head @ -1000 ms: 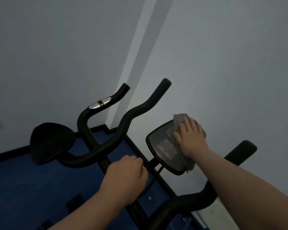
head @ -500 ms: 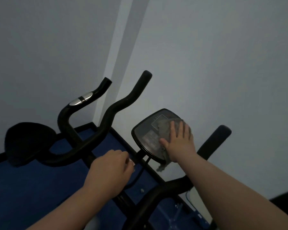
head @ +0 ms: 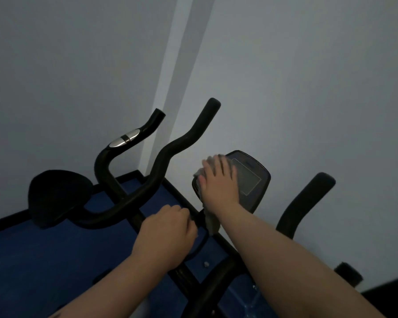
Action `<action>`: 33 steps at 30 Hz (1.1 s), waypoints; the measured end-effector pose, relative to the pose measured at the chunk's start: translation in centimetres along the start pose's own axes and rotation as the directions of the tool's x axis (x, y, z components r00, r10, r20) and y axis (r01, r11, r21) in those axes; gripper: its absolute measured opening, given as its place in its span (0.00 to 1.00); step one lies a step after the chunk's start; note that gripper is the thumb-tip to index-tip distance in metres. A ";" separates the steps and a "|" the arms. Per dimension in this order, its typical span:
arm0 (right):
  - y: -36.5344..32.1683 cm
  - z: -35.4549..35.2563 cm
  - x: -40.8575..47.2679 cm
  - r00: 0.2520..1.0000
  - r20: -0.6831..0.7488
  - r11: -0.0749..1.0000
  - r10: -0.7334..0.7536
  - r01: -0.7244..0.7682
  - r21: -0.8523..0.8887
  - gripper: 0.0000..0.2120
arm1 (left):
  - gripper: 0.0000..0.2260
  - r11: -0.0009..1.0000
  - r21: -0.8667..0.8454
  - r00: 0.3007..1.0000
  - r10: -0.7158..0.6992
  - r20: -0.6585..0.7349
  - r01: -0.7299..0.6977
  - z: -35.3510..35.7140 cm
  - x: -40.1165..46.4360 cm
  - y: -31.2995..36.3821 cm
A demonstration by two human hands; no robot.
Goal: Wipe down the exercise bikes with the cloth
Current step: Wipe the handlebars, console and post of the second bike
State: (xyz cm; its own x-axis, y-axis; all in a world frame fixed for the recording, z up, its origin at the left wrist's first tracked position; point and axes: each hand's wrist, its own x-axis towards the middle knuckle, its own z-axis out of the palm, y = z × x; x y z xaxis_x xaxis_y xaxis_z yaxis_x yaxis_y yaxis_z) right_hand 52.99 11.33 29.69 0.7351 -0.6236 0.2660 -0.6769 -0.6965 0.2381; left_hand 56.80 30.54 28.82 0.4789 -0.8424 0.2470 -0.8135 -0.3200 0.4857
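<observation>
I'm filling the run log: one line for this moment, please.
right hand presses cloth on console | left hand grips bike frame | wiping

Both forearms are bare to the frame edge; no sleeves, gloves or jewellery show.

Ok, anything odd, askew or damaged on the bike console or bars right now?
Nothing stands out. The right hand presses the grey cloth flat on the console, whose uncovered screen part looks intact. The left hand grips the stem below. The handlebars look whole, though the dim light hides fine marks.
</observation>
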 end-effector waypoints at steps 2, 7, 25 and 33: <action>0.8 -1.0 -0.7 0.993 0.035 0.993 -0.117 0.117 0.015 0.24 | 0.11 1.000 -0.021 1.000 -0.002 0.001 0.002 -0.4 0.0 0.1; 3.3 -4.9 -3.4 0.992 0.123 0.971 0.025 -0.054 0.233 0.15 | 0.12 0.999 -0.050 1.000 -0.001 0.013 0.002 -0.6 -0.4 -0.2; 2.0 -9.0 -18.5 0.980 -0.051 0.957 0.192 -0.175 0.230 0.15 | 0.08 0.847 -0.530 0.950 -0.196 -0.243 0.040 -1.7 -7.0 2.7; 3.6 -9.6 -19.2 0.980 -0.087 0.940 0.177 -0.142 0.309 0.16 | 0.09 0.769 -0.631 0.929 -0.299 -0.220 0.099 -2.2 -10.8 6.2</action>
State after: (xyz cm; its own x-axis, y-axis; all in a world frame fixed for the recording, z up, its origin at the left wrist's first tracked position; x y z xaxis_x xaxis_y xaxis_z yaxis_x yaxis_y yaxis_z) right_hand 36.09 24.15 34.40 0.5975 -0.7036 0.3846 -0.7297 -0.6759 -0.1029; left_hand 47.35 38.61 31.01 0.7607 -0.5911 0.2683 -0.3703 -0.0556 0.9273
